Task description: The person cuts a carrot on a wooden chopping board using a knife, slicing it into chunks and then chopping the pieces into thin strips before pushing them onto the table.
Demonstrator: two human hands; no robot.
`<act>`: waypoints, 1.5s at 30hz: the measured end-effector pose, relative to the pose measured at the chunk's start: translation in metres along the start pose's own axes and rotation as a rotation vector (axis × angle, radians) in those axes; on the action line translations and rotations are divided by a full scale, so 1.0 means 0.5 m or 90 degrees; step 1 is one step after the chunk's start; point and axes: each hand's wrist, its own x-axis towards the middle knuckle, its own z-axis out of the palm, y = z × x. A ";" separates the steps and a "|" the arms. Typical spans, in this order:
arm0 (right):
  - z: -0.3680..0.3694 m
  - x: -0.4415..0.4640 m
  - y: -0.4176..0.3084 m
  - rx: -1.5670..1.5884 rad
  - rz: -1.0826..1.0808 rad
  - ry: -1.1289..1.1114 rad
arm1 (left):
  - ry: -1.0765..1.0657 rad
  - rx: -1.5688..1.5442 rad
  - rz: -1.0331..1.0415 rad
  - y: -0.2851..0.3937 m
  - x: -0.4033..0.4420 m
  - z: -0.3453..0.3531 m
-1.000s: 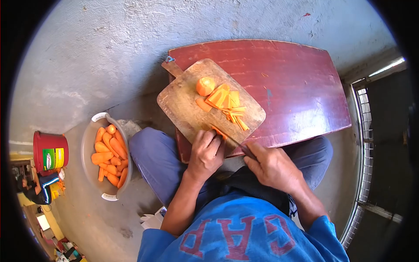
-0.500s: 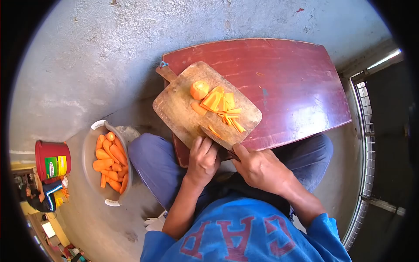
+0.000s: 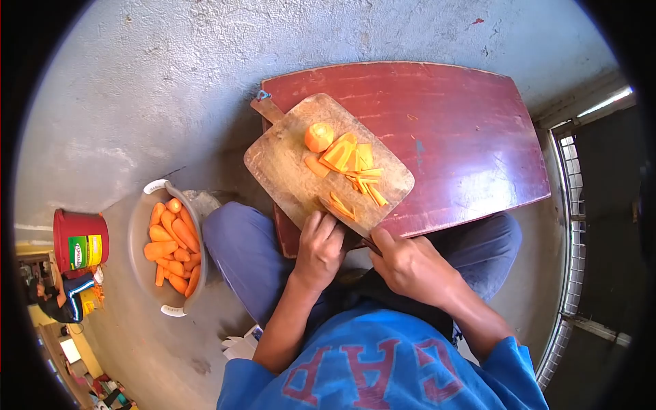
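My right hand [image 3: 415,268] is wrapped around the handle of a kitchen knife [image 3: 346,225]. Its blade slants across the near edge of a wooden cutting board [image 3: 277,160]. Close to the blade on the left, my left hand [image 3: 320,247] has its fingers curled against the board's edge; whatever they press on is hidden. Thin carrot strips [image 3: 342,206] lie just beyond the blade. Farther up the board are a cut carrot chunk [image 3: 318,137], flat carrot slices [image 3: 340,152] and a small pile of carrot sticks [image 3: 369,181].
Beneath the board stands a low red table [image 3: 471,130], against the wall. On the floor to the left, a grey basin [image 3: 140,263] holds several peeled carrots [image 3: 179,236]. A red bucket [image 3: 63,239] is farther left, near another person [image 3: 68,301].
More carrot strips lie beside the blade than before. The knife has tilted a little, its handle turned slightly in my right hand. My left hand stays almost in place.
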 end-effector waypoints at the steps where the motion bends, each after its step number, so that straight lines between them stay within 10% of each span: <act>1: 0.004 0.007 0.004 -0.001 -0.008 0.000 | 0.000 0.002 0.008 -0.002 0.004 -0.002; 45: -0.009 -0.006 -0.003 0.018 -0.021 0.027 | 0.014 0.025 0.001 -0.001 -0.015 0.007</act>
